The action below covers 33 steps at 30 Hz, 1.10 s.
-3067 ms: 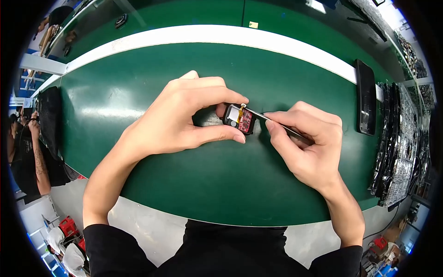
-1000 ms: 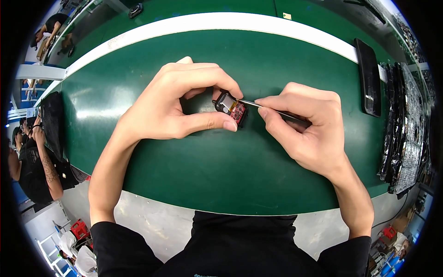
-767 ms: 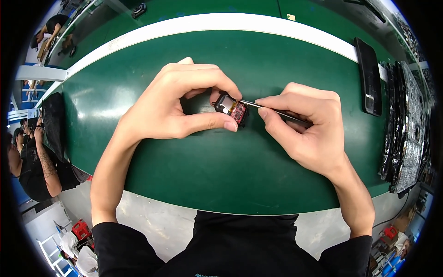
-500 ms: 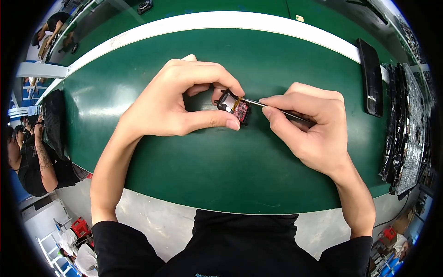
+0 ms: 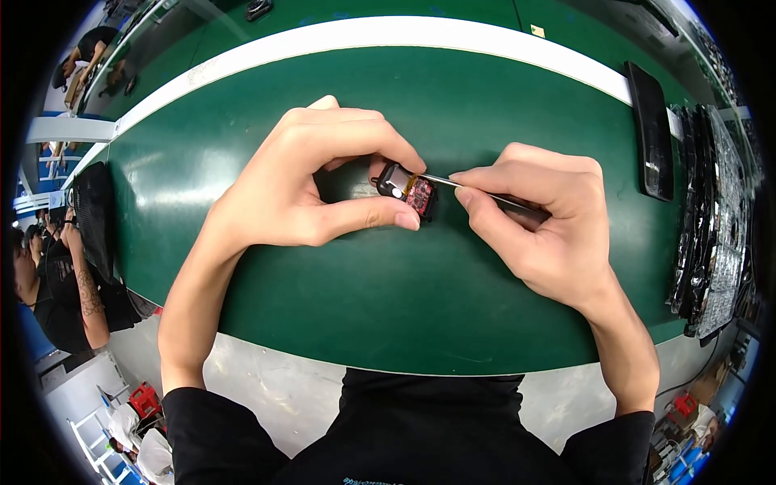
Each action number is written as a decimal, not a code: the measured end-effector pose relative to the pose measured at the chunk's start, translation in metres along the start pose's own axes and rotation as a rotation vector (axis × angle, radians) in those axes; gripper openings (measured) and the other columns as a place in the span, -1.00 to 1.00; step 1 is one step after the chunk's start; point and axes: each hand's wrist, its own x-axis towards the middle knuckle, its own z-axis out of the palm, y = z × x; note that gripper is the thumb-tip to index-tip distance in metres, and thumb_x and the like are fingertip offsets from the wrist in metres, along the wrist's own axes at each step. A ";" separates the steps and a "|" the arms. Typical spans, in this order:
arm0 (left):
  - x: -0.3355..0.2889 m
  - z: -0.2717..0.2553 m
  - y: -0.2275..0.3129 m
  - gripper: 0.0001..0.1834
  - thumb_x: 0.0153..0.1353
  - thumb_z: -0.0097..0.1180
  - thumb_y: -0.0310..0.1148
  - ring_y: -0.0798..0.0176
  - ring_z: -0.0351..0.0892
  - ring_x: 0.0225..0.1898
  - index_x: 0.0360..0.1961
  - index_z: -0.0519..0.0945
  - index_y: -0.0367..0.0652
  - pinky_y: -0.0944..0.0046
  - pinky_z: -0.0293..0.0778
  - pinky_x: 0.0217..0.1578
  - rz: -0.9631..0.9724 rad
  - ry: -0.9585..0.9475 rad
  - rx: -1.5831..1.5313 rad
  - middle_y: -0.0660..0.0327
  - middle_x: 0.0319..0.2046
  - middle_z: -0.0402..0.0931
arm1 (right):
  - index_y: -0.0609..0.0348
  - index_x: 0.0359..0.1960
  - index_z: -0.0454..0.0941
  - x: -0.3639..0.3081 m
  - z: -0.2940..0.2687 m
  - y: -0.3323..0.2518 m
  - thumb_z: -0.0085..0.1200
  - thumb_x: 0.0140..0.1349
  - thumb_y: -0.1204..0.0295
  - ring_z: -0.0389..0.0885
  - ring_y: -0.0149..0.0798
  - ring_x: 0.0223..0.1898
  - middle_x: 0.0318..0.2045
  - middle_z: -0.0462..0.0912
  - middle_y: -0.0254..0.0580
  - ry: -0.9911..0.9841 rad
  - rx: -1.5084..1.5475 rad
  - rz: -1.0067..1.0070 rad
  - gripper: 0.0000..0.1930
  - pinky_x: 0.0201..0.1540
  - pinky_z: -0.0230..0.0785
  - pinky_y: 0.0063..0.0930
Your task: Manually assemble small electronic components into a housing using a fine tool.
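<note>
Between the thumb and fingers of my left hand (image 5: 315, 182) is a small black device housing (image 5: 385, 179), held above the green table. Its inside faces up and shows a silvery block, a strip of amber tape and a red circuit board (image 5: 419, 195). My right hand (image 5: 550, 214) is closed in a pinch around tweezers (image 5: 493, 194), thin and metallic. Their tip reaches the edge of the housing by the amber tape, close to my left fingertip. Whether the tip grips anything is too small to tell.
The green tabletop (image 5: 388, 307) has a white rail (image 5: 404, 32) along its far side. A long black tray (image 5: 649, 129) lies at the far right, beside stacked clear and black plastic trays (image 5: 707, 226). A black mesh object (image 5: 97, 218) stands at the left edge, near another person (image 5: 69, 283).
Both hands keep nearly the same pose. The housing and the tweezers tip have shifted very slightly left. The person at the left has moved an arm a little.
</note>
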 end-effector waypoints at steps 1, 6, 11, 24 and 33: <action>0.000 0.000 -0.001 -0.48 -0.06 0.75 -0.19 0.33 0.46 -0.45 -0.07 0.86 -0.14 0.23 0.19 -0.26 0.003 -0.002 -0.001 0.32 -0.38 0.73 | 0.30 -0.17 0.89 0.000 0.000 0.000 0.40 0.22 0.67 0.37 -0.55 -0.62 -0.58 0.59 -0.33 0.001 -0.002 -0.011 -0.84 -0.55 0.05 -0.51; 0.001 0.001 0.001 -0.52 -0.03 0.74 -0.21 0.28 0.54 -0.42 -0.08 0.87 -0.15 0.21 0.23 -0.25 0.020 0.011 0.010 0.30 -0.40 0.73 | 0.30 -0.17 0.89 0.000 0.000 -0.001 0.41 0.22 0.67 0.36 -0.57 -0.63 -0.58 0.59 -0.35 0.009 -0.016 -0.032 -0.84 -0.55 0.04 -0.52; 0.000 0.002 -0.001 -0.52 -0.03 0.74 -0.20 0.29 0.53 -0.42 -0.09 0.87 -0.15 0.21 0.23 -0.26 0.017 0.009 0.024 0.30 -0.40 0.72 | 0.31 -0.17 0.89 -0.001 -0.001 -0.001 0.40 0.22 0.67 0.36 -0.57 -0.63 -0.58 0.59 -0.34 0.007 0.002 -0.002 -0.84 -0.55 0.04 -0.52; 0.000 0.002 0.002 -0.45 -0.06 0.75 -0.22 0.35 0.41 -0.45 -0.02 0.83 -0.13 0.25 0.20 -0.24 -0.080 0.003 -0.020 0.33 -0.39 0.68 | 0.32 -0.17 0.89 -0.003 0.000 0.000 0.38 0.20 0.70 0.39 -0.52 -0.63 -0.59 0.58 -0.30 0.032 -0.044 -0.088 -0.82 -0.55 0.07 -0.51; 0.000 0.009 0.000 -0.40 -0.05 0.79 -0.25 0.36 0.58 -0.36 0.05 0.83 -0.11 0.28 0.29 -0.19 -0.021 0.041 0.046 0.36 -0.39 0.68 | 0.26 -0.08 0.84 0.000 -0.005 0.005 0.41 0.37 0.60 0.47 -0.55 -0.55 -0.49 0.66 -0.31 0.145 0.036 0.051 -0.87 -0.51 0.22 -0.54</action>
